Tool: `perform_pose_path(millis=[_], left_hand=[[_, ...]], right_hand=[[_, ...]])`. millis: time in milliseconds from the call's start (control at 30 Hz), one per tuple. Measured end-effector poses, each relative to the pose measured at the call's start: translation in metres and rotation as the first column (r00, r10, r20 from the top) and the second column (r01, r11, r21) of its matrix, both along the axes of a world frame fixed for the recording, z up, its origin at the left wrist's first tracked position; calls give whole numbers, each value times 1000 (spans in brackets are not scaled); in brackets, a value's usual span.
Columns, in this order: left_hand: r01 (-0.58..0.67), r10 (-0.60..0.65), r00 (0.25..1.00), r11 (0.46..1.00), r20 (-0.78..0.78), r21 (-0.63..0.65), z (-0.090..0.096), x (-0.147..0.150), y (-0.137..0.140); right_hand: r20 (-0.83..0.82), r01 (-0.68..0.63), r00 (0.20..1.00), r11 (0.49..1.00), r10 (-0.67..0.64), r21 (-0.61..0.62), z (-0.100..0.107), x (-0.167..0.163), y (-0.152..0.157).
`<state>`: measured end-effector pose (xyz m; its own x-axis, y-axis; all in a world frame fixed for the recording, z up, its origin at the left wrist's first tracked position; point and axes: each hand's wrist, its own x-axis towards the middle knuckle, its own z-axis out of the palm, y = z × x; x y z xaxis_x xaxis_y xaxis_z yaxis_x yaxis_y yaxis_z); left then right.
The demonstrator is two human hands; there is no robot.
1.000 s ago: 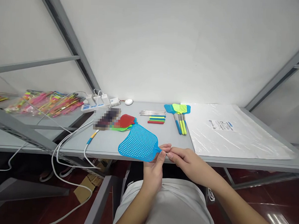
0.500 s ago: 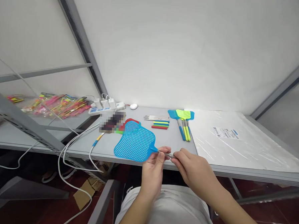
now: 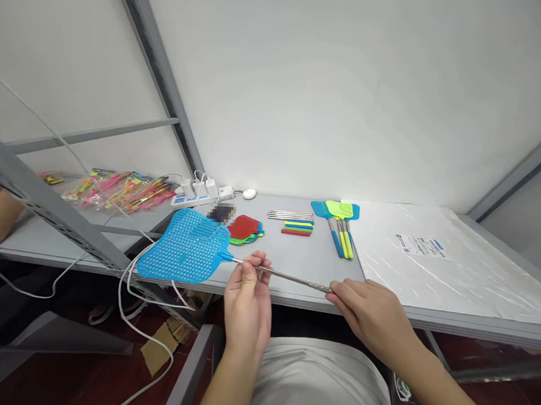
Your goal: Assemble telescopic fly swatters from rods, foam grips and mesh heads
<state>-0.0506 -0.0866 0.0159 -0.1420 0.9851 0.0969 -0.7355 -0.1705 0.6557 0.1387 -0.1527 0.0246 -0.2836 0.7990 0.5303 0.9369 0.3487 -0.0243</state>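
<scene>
A blue fly swatter [image 3: 189, 246] with a perforated head is held over the table's front edge, its thin metal telescopic rod stretched between my hands. My left hand [image 3: 249, 292] is closed, thumb and fingers pinching the rod a little below the head. My right hand [image 3: 365, 304] is wrapped round the rod's other end; what lies inside that hand is hidden. Beyond them lie several loose metal rods [image 3: 291, 215] and several coloured grips [image 3: 297, 227]. A red swatter head [image 3: 243, 227] tops a small pile behind the held one.
Several finished-looking swatters with blue and yellow heads [image 3: 341, 210] lie by a white wrapped sheet [image 3: 425, 271]. A power strip [image 3: 202, 197], white cables [image 3: 122, 303] and a metal post [image 3: 61, 216] stand left. Bagged colourful items [image 3: 121, 191] and another person's arm [image 3: 0, 221] are beyond.
The rod between my hands is drawn out longer. My left hand and the swatter head have moved left, away from my right hand; the red head is uncovered.
</scene>
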Motion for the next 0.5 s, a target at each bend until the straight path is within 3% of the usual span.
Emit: perform_pose_path(millis=[167,333,500], left_hand=[[108,-110,994,990,-19,-90,-7,13,-5],[228,-236,963,971,-126,-72,-16,26,-12],[84,-90,988,995,-127,-52,-9,19,-13]], right_hand=[[25,67,997,997,-68,22,6,4,8],[30,16,999,1000,-16,-18,12,-16,16],[12,-50,999,998,51,-25,7,-31,20]])
